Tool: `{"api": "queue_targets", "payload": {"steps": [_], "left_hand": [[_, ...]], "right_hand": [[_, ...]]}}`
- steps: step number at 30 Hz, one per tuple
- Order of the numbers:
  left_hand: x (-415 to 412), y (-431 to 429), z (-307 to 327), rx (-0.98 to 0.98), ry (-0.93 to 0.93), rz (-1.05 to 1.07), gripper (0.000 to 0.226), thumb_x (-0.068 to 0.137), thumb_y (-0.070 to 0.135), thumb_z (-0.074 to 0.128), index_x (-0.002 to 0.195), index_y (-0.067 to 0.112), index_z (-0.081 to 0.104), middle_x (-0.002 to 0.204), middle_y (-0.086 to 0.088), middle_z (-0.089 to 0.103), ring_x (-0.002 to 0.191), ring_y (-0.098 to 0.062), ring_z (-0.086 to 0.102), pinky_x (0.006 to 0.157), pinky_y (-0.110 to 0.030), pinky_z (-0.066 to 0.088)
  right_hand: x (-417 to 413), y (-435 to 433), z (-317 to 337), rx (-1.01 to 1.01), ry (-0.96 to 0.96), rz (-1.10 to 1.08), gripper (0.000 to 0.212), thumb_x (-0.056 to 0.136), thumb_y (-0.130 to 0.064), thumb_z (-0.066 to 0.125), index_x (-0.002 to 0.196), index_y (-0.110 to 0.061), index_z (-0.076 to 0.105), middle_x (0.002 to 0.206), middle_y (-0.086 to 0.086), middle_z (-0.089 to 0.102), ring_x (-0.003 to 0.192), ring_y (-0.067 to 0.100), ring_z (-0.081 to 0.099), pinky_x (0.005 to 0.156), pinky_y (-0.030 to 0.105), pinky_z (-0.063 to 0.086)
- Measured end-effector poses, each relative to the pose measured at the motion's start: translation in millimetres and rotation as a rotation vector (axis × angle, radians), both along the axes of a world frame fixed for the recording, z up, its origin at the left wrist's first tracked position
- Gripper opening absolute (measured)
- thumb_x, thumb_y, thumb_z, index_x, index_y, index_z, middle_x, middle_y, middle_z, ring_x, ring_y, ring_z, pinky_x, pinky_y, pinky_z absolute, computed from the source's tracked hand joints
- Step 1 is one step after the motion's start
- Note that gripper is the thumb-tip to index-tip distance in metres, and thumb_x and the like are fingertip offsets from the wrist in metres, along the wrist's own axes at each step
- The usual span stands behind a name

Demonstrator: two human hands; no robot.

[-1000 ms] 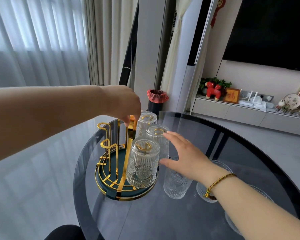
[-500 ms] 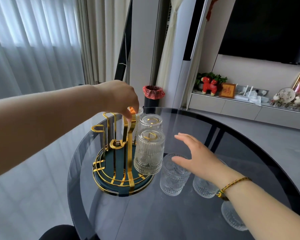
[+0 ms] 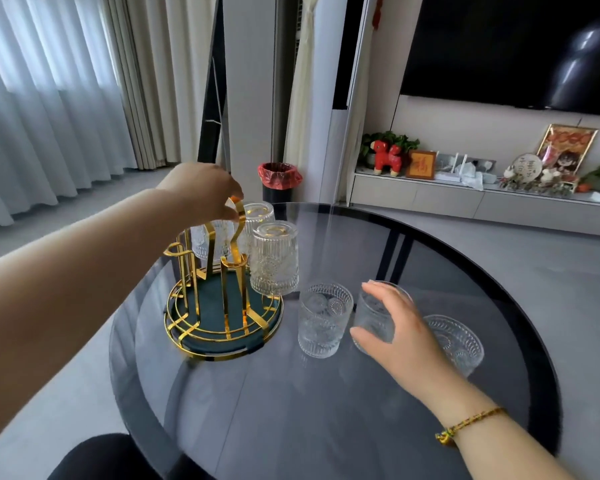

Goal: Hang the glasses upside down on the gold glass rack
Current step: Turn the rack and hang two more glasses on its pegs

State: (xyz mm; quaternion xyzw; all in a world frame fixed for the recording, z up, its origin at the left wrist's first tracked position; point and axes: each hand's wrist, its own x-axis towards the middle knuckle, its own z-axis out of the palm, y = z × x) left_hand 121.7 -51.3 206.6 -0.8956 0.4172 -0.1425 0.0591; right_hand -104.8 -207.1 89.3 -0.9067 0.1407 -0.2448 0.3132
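The gold glass rack with its dark green base stands on the left of the round dark glass table. Three ribbed clear glasses hang upside down on it; the nearest hung glass faces me. My left hand pinches the rack's top handle. Three glasses stand upright on the table to the right: a free one, a middle glass that my right hand wraps from above and the side, and a far right glass partly behind that hand.
A black bin with a red liner stands on the floor behind the table. A low cabinet with ornaments runs along the right wall under a dark screen. Curtains hang at the left. The table's front edge lies close to my knee.
My right hand has moved right and down, away from the hung glasses, onto the middle upright glass. My left hand has stayed on the rack's handle. The view has shifted.
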Motion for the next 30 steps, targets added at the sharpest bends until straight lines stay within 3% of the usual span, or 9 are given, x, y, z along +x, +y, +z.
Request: {"api": "queue_targets", "payload": {"steps": [3, 5, 9, 12, 16, 20, 26, 28, 30], "left_hand": [[-18.9, 4.1, -20.6, -0.197, 0.074, -0.021, 0.047, 0.085, 0.025, 0.055, 0.129, 0.018, 0.039, 0.141, -0.007, 0.041, 0.131, -0.027, 0.032, 0.107, -0.044, 0.027], [-42.3, 6.9, -41.4, -0.39, 0.095, -0.095, 0.05, 0.086, 0.023, 0.054, 0.131, 0.019, 0.035, 0.145, -0.007, 0.034, 0.134, -0.026, 0.026, 0.111, -0.042, 0.017], [-93.5, 5.9, -89.3, -0.64, 0.06, -0.231, 0.044, 0.082, 0.017, 0.061, 0.123, 0.011, 0.047, 0.135, -0.016, 0.046, 0.128, -0.034, 0.038, 0.104, -0.041, 0.018], [-122.6, 2.3, -133.3, -0.735, 0.143, -0.213, 0.042, 0.078, 0.018, 0.059, 0.118, 0.005, 0.052, 0.128, -0.02, 0.052, 0.122, -0.039, 0.044, 0.101, -0.047, 0.026], [-144.1, 2.6, -189.6, -0.646, 0.327, -0.115, 0.05, 0.078, 0.011, 0.065, 0.123, 0.005, 0.047, 0.134, -0.018, 0.047, 0.126, -0.036, 0.04, 0.105, -0.045, 0.027], [-143.6, 5.1, -212.8, -0.516, 0.435, 0.015, 0.056, 0.086, 0.028, 0.054, 0.135, 0.016, 0.029, 0.147, -0.006, 0.029, 0.135, -0.024, 0.026, 0.111, -0.037, 0.02], [-139.3, -0.5, -217.5, -0.4, 0.459, 0.061, 0.047, 0.089, 0.037, 0.043, 0.133, 0.021, 0.032, 0.141, 0.0, 0.041, 0.129, -0.018, 0.036, 0.107, -0.033, 0.03], [-137.5, -1.1, -218.5, -0.373, 0.446, 0.063, 0.044, 0.09, 0.038, 0.041, 0.131, 0.022, 0.036, 0.141, 0.002, 0.041, 0.13, -0.016, 0.035, 0.108, -0.031, 0.028], [-136.3, -1.8, -219.1, -0.359, 0.442, 0.068, 0.043, 0.09, 0.039, 0.041, 0.129, 0.023, 0.038, 0.142, 0.003, 0.039, 0.13, -0.015, 0.034, 0.108, -0.031, 0.028]], "right_hand": [[-23.4, -1.8, -11.2, -0.05, -0.135, -0.142, 0.058, 0.072, -0.016, 0.068, 0.124, -0.021, 0.043, 0.127, -0.015, 0.033, 0.12, 0.001, 0.028, 0.099, 0.015, 0.02], [-38.2, -3.0, -20.4, -0.048, -0.188, -0.236, 0.062, 0.07, -0.013, 0.07, 0.125, -0.016, 0.042, 0.133, -0.007, 0.033, 0.125, 0.007, 0.027, 0.103, 0.023, 0.023], [-61.1, -6.3, -42.3, 0.027, -0.222, -0.385, 0.076, 0.067, -0.012, 0.073, 0.131, -0.012, 0.032, 0.146, 0.009, 0.023, 0.134, 0.024, 0.022, 0.109, 0.038, 0.024], [-70.5, -10.7, -57.3, 0.136, -0.228, -0.486, 0.09, 0.065, -0.014, 0.074, 0.137, -0.014, 0.019, 0.15, 0.009, 0.012, 0.137, 0.02, 0.011, 0.11, 0.031, 0.016], [-72.8, -21.1, -74.2, 0.332, -0.132, -0.53, 0.103, 0.064, -0.02, 0.075, 0.139, -0.016, 0.005, 0.151, 0.008, 0.012, 0.138, 0.02, 0.012, 0.113, 0.035, 0.015], [-68.9, -27.4, -85.9, 0.408, -0.027, -0.52, 0.107, 0.062, -0.028, 0.076, 0.139, -0.015, 0.003, 0.146, 0.008, 0.027, 0.131, 0.027, 0.028, 0.108, 0.044, 0.028], [-51.0, -35.1, -90.2, 0.319, 0.038, -0.662, 0.096, 0.062, -0.04, 0.073, 0.134, -0.01, 0.018, 0.133, 0.011, 0.048, 0.123, 0.029, 0.041, 0.111, 0.045, 0.004], [-47.1, -38.8, -91.8, 0.32, 0.031, -0.683, 0.088, 0.062, -0.04, 0.073, 0.129, -0.008, 0.025, 0.128, 0.012, 0.052, 0.121, 0.028, 0.042, 0.111, 0.043, 0.002], [-45.0, -41.2, -93.4, 0.332, 0.02, -0.692, 0.082, 0.062, -0.038, 0.073, 0.124, -0.008, 0.029, 0.123, 0.012, 0.055, 0.12, 0.028, 0.039, 0.113, 0.043, 0.009]]}}
